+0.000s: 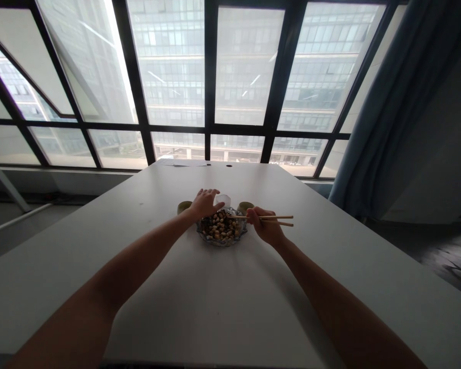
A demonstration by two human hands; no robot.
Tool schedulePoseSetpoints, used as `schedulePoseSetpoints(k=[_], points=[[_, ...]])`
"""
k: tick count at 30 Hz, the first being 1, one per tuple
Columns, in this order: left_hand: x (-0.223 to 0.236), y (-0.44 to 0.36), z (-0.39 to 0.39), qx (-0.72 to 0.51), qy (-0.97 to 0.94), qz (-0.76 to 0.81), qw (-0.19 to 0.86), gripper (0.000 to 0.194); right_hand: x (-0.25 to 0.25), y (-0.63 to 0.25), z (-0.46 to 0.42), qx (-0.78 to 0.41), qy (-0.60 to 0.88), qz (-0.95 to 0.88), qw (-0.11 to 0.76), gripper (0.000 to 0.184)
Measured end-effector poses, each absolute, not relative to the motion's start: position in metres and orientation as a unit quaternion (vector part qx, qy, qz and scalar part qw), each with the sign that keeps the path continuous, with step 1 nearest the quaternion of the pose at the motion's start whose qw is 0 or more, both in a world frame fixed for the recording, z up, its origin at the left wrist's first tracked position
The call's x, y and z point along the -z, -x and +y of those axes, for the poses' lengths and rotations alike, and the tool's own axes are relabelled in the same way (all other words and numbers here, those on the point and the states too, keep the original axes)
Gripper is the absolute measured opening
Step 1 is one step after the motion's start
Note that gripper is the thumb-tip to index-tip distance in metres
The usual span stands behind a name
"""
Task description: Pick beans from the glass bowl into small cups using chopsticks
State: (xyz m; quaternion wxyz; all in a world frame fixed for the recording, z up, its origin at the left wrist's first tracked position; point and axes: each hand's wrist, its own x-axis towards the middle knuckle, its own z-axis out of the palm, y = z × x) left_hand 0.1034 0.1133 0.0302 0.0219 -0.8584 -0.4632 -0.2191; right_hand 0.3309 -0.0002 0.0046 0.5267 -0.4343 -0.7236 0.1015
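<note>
A clear glass bowl (222,243) with a wavy rim stands on the white table, filled with brown and pale pieces that look like nuts or beans (219,228). My right hand (268,226) is closed round a pair of wooden chopsticks (282,217), whose tips reach into the bowl over the pieces. Above the bowl's far left rim, my left hand (205,203) has its thumb and fingers apart. Its fingertips are beside a whitish translucent cup (224,199) behind the bowl; whether they touch it I cannot tell.
Two olive-green cups flank the bowl, one on the left (184,206) and one on the right (245,206), partly hidden by my hands. Sheets of paper (182,162) lie at the table's far edge. Beyond are windows, with a blue curtain (384,118) to the right.
</note>
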Motion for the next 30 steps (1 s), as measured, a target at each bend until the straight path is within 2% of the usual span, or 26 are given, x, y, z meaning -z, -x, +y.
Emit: schedulePoseSetpoints(k=[10,17,25,30], points=[[-0.005,-0.055,0.083,0.271,0.846,-0.459,0.031,0.028,0.002,-0.331,0.006,-0.088,0.433,-0.722,0.532,0.047],[0.001,-0.055,0.078,0.267,0.84,-0.471,0.037,0.03,-0.005,-0.325,-0.002,-0.036,0.432,-0.736,0.52,0.044],[-0.001,-0.054,0.073,0.275,0.834,-0.477,0.032,0.033,-0.005,-0.322,-0.001,-0.039,0.429,-0.743,0.512,0.045],[0.003,-0.051,0.074,0.29,0.832,-0.471,0.043,0.034,-0.001,-0.323,0.001,-0.065,0.435,-0.719,0.538,0.046]])
